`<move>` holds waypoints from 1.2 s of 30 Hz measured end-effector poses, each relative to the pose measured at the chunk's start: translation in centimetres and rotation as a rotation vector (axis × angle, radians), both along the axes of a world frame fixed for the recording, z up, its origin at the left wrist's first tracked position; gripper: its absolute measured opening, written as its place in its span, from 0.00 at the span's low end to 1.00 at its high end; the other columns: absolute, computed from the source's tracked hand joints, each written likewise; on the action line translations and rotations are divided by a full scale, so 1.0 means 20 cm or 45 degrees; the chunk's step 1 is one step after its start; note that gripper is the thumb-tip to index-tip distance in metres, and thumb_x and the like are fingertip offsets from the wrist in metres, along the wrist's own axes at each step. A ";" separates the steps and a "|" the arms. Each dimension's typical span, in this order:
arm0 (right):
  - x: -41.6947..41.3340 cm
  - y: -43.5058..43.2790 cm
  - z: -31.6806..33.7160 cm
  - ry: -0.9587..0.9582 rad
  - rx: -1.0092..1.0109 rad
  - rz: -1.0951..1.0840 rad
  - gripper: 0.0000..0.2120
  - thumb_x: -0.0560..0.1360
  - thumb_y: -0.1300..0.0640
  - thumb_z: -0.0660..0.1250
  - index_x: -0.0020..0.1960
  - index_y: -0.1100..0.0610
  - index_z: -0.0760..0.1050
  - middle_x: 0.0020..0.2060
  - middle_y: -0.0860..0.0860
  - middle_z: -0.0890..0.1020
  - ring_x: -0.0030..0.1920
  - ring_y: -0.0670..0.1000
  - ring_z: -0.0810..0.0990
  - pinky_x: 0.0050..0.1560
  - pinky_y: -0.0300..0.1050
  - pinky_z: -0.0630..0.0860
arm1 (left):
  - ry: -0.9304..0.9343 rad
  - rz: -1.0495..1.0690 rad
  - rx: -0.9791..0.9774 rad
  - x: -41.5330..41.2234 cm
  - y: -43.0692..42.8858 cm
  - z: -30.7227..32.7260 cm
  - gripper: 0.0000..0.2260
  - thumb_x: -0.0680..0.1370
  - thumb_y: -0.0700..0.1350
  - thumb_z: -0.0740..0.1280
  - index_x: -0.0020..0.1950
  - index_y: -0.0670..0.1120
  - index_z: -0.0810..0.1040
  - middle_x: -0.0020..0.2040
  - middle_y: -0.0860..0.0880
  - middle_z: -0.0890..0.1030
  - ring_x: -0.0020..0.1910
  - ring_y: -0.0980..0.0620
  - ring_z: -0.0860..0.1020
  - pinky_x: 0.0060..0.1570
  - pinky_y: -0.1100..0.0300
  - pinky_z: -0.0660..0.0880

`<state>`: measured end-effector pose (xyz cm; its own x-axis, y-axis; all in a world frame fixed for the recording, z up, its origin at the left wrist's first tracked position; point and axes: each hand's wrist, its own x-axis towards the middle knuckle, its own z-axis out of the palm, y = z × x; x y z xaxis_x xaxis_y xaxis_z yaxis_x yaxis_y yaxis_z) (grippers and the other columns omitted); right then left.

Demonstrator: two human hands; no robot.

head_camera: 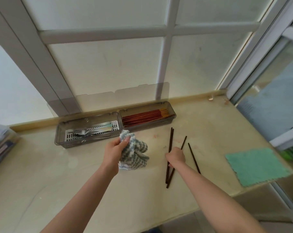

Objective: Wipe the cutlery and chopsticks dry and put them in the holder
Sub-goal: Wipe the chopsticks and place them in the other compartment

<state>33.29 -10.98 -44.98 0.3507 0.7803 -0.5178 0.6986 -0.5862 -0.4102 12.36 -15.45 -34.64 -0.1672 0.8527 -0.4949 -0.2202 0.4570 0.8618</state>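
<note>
My left hand grips a bunched grey-and-white striped cloth just above the beige counter. My right hand is down on several dark brown chopsticks lying on the counter, fingers curled round them. One more dark chopstick lies apart to the right. At the back stands a smoky transparent holder with two trays: the left tray contains forks and other cutlery, the right tray contains red-brown chopsticks. Its clear lid stands open against the window.
A green cloth lies flat at the counter's right edge. A plastic box sits at the far left. The counter's front edge drops off at the lower right. White window frames rise behind the holder.
</note>
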 end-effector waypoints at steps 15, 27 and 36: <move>-0.12 -0.09 0.30 1.102 -0.169 0.683 0.08 0.79 0.62 0.60 0.57 0.60 0.67 0.38 0.55 0.82 0.29 0.49 0.77 0.26 0.38 0.72 | -0.604 -0.094 -0.301 -0.08 -0.04 -0.23 0.17 0.77 0.29 0.51 0.61 0.40 0.70 0.45 0.39 0.80 0.38 0.44 0.81 0.35 0.55 0.81; -0.32 -0.16 0.33 0.996 -0.132 0.871 0.09 0.81 0.60 0.58 0.43 0.56 0.72 0.32 0.53 0.80 0.29 0.44 0.80 0.31 0.34 0.70 | -0.191 -0.140 -0.075 -0.04 -0.07 -0.15 0.06 0.77 0.38 0.64 0.52 0.41 0.78 0.45 0.42 0.83 0.42 0.48 0.82 0.35 0.62 0.78; -0.27 -0.20 0.30 1.344 -0.334 0.637 0.08 0.81 0.54 0.59 0.49 0.59 0.71 0.37 0.58 0.81 0.37 0.59 0.83 0.39 0.50 0.81 | -0.077 0.129 0.036 -0.04 -0.02 -0.08 0.07 0.71 0.36 0.71 0.48 0.39 0.79 0.40 0.43 0.82 0.36 0.49 0.81 0.29 0.65 0.77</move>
